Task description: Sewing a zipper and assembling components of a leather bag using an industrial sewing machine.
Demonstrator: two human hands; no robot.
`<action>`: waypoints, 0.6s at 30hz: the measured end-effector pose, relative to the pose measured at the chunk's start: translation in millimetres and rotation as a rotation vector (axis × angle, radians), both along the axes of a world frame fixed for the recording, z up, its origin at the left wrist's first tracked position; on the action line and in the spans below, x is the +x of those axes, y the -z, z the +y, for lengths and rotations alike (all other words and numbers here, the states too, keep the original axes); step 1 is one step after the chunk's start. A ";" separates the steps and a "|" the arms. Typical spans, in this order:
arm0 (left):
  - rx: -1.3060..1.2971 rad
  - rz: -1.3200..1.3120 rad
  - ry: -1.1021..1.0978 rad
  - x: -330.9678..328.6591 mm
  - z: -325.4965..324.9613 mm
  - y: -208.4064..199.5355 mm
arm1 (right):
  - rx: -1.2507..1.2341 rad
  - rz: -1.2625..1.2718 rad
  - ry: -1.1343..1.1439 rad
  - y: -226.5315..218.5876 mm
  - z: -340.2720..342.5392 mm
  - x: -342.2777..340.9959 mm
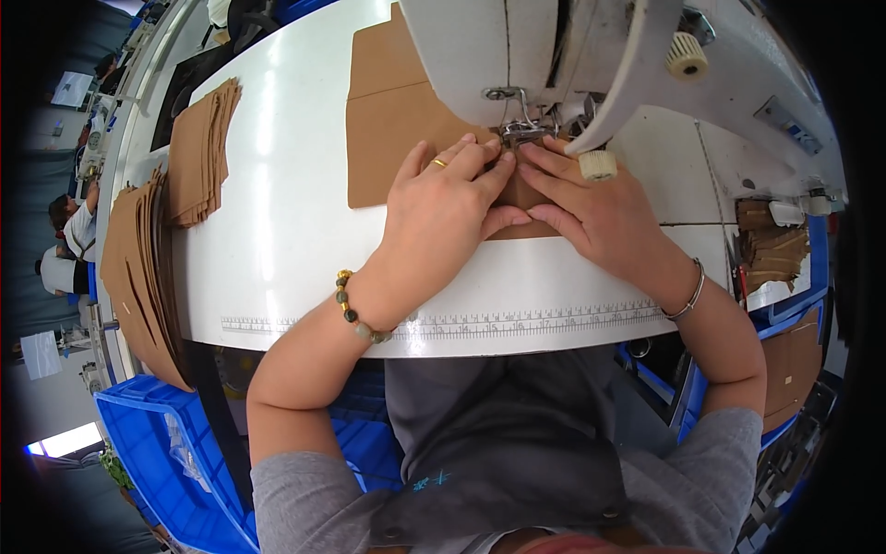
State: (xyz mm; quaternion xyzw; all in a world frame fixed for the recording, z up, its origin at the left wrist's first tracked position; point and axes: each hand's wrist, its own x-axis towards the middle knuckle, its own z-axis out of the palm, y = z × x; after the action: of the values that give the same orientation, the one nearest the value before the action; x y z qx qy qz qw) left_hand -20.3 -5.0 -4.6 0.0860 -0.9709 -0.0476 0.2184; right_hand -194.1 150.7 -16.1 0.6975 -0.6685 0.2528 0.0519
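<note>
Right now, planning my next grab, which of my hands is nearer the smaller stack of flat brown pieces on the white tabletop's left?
Left. Your left hand is right of that stack, across the tabletop; your right hand is farther right, near the metal presser foot.

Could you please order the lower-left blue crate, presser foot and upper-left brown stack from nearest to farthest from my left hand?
1. Presser foot: just ahead, rightward.
2. Brown stack: left, on the table.
3. Blue crate: lower left, past its edge.

The ruler (544, 322) bears numbers (492, 329), the apron (517, 462) blue characters (432, 482).
</note>
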 end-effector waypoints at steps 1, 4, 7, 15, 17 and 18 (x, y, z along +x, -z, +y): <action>0.000 0.001 0.000 -0.3 -0.4 0.2 | 0.006 -0.010 -0.003 0.1 0.2 -0.7; -0.004 -0.004 0.002 -0.9 -1.0 0.6 | 0.012 -0.011 -0.008 -0.2 0.4 -1.9; 0.000 -0.002 0.000 -0.8 -0.3 1.2 | 0.011 0.001 -0.003 -2.0 -0.4 -1.0; 0.002 0.003 0.000 -1.2 -0.3 2.0 | 0.013 0.013 -0.003 -6.4 -0.3 0.8; 0.007 -0.007 -0.006 -1.3 -0.4 1.4 | 0.079 -0.019 0.010 -7.7 -0.7 2.2; 0.012 -0.017 -0.013 -1.3 -0.4 1.2 | 0.079 -0.016 0.007 -11.4 2.0 2.7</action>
State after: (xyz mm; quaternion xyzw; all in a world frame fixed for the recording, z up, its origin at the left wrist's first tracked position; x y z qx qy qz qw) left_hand -21.6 -5.4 -5.8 0.0938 -0.9718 -0.0513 0.2100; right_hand -191.4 152.7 -4.7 0.6945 -0.6809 0.2317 0.0199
